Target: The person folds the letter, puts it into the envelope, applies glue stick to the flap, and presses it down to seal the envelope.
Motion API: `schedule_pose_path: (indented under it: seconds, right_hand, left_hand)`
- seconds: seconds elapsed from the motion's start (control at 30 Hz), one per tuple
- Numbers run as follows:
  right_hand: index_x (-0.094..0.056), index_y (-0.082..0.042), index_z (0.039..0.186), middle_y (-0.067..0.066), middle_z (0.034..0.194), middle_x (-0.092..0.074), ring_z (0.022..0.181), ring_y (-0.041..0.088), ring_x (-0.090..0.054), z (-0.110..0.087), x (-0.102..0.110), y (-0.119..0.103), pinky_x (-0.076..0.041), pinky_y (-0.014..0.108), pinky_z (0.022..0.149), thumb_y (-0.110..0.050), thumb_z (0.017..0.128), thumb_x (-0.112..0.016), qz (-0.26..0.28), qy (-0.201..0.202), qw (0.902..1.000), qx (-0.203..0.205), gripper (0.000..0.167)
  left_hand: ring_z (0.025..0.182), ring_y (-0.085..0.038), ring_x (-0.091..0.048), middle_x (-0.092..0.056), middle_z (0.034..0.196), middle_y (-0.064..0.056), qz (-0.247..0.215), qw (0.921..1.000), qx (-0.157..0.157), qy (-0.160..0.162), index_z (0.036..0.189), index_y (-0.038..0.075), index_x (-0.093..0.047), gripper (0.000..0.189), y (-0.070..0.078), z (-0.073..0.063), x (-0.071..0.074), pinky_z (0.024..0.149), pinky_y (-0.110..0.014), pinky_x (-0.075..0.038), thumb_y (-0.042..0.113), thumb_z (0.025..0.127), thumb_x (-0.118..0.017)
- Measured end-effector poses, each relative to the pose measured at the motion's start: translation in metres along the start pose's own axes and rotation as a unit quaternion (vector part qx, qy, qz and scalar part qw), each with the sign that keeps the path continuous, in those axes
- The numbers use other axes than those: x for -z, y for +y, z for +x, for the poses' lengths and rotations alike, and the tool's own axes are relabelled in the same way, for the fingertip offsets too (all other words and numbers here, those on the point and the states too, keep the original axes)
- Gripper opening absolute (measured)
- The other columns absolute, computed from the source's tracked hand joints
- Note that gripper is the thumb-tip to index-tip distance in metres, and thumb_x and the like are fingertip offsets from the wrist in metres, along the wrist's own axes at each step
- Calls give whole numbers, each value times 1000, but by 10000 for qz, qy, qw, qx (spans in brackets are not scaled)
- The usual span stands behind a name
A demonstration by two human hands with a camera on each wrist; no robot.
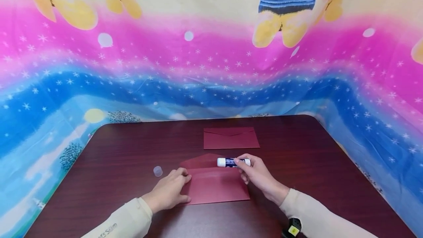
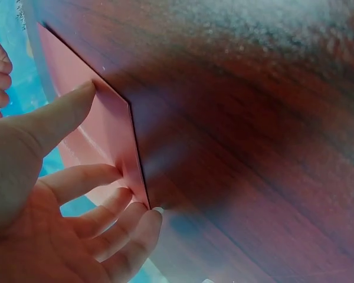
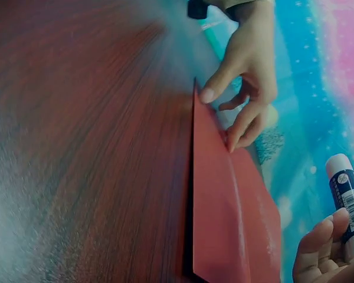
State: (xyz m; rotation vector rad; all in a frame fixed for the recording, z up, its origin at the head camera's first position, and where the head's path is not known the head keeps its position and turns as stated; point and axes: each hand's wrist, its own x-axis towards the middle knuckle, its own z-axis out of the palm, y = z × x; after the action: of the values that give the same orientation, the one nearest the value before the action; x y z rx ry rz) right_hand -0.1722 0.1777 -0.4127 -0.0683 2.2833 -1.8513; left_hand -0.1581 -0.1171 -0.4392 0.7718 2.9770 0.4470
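A dark red envelope (image 1: 216, 186) lies on the table with its flap (image 1: 201, 161) opened away from the person. Fingertips and thumb of my left hand (image 1: 169, 189) press on its left end; in the left wrist view the fingers (image 2: 85, 183) are spread over the paper. My right hand (image 1: 259, 173) holds a glue stick (image 1: 229, 162) level above the flap's right side, its white end pointing left. A whitish streak (image 3: 239, 218) runs near the fold in the right wrist view. Left of the envelope lies a small translucent cap (image 1: 158, 171).
Farther back lies a second dark red envelope (image 1: 231, 140), its flap folded down. The dark wooden table (image 1: 132, 146) has rounded far corners. A colourful printed cloth (image 1: 198, 58) hangs around its back and sides.
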Motion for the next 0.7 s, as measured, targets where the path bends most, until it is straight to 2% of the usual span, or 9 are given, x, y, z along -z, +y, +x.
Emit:
schedule_pose_path:
  seconds: [0.17,0.23,0.37,0.47,0.57,0.7]
  right_hand:
    - [-63,1,107,3,67,-51,52,9,-45,8,-7,2,-41,22,48,-20,96,-70,-453,102,9975,531,24]
    - [-64,1,103,5,69,-52,52,9,-43,12,-11,3,-39,22,47,-17,95,-71,-591,91,9949,808,21]
    - [-69,-1,98,8,81,-63,60,8,-48,18,-21,2,-40,20,52,-16,93,-73,-877,80,9876,1297,16]
    - [-72,-6,93,7,85,-67,64,8,-48,23,-31,-2,-38,19,55,-18,91,-76,-1200,99,9814,1498,13]
    - [-72,-11,90,3,78,-65,60,8,-44,26,-40,-6,-37,20,53,-21,89,-78,-1567,72,9738,1649,11]
    - [-70,-15,88,-3,75,-64,59,7,-47,32,-54,-12,-41,21,53,-22,88,-79,-1999,3,9634,1788,11]
  left_hand:
    - [114,-29,-59,-59,126,-9,112,9998,-158,42,129,-3,-66,68,0,-1,1,94,-44,-52,29,74,-89]
    - [112,-29,-59,-59,125,-9,154,9996,-207,84,128,-3,-66,68,0,-1,1,92,-44,-52,29,74,-89]
    - [110,-29,-59,-59,124,-10,191,9995,-250,102,128,-3,-67,67,-1,-1,1,91,-44,-53,29,73,-90]
    - [109,-29,-59,-60,123,-10,256,9993,-277,82,126,-2,-68,66,-1,0,0,90,-44,-53,31,73,-90]
    - [108,-29,-59,-60,122,-11,296,9991,-298,68,125,-2,-69,65,-1,0,0,89,-44,-54,31,74,-90]
    - [106,-29,-59,-60,121,-11,314,9990,-316,50,125,-2,-69,64,-1,1,1,88,-44,-54,32,73,-90]
